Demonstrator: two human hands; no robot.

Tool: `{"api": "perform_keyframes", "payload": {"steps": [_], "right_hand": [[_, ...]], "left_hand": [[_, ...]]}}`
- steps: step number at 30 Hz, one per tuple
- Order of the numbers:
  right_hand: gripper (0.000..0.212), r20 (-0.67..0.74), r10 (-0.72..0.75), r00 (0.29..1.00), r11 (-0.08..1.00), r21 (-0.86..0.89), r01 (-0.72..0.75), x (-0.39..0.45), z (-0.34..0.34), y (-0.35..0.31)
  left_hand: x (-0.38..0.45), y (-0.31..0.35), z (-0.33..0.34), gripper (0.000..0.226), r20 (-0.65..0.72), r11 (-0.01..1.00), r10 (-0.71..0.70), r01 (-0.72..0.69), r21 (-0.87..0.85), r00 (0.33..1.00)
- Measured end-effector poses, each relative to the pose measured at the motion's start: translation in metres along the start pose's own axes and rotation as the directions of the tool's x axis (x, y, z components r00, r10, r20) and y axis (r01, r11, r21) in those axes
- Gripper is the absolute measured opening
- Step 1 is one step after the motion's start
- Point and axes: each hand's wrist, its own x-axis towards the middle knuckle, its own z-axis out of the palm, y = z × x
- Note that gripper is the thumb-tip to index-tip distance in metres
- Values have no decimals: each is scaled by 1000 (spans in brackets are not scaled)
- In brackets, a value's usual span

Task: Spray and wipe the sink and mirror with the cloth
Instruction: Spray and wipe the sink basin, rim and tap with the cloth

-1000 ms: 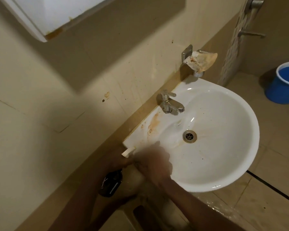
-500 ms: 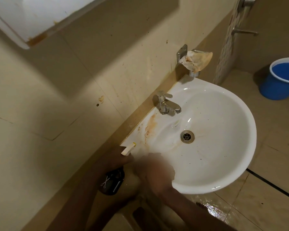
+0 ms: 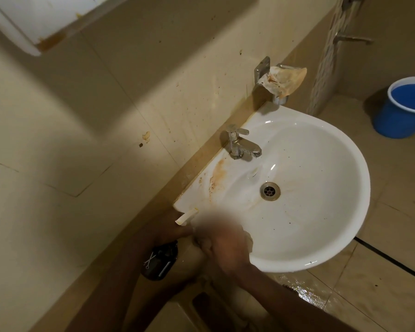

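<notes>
The left hand [image 3: 170, 232] grips a dark spray bottle [image 3: 159, 262] just below the sink's [image 3: 333, 236] near-left corner. Its pale nozzle [image 3: 187, 217] points up and right, toward the basin; the bottle's long axis runs roughly upright. The right hand [image 3: 225, 245], motion-blurred, presses a pale cloth [image 3: 248, 239] on the sink's near rim; its grip cannot be determined. Rust stains lie left of the drain [image 3: 270, 191]. A chrome tap [image 3: 241, 144] stands against the tiled wall [image 3: 106, 116]. A blue bucket [image 3: 404, 109] stands on the floor.

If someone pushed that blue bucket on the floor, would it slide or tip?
The blue bucket looks filled near its rim, so it is probably heavy and would slosh. Its broad upright shape suggests sliding rather than tipping.
</notes>
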Motion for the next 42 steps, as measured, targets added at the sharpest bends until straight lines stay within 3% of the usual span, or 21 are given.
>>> {"api": "perform_keyframes", "payload": {"steps": [19,30,33,36,38,42], "right_hand": [[29,-88,-27,996,998,-59,22,0,5,1],[35,-133,-36,990,997,-77,26,-1,17,3],[33,-110,-41,993,994,-101,30,18,23,-11],[33,-196,90,976,988,-107,-113,68,22,-25],[30,-273,238,932,961,-73,-267,111,9,-17],[25,-247,306,919,945,-43,-326,140,-2,-5]], "left_hand": [[6,-8,5,21,-21,999,-49,49,-13,999],[3,-15,-4,43,-63,978,-112,99,-186,992],[3,-16,-11,36,-86,966,-143,120,-231,986],[7,-18,-16,25,-50,961,-152,136,-239,987],[9,-22,-23,33,-50,961,-204,190,-201,978],[14,-27,-37,55,-58,957,-214,197,-213,975]]}}
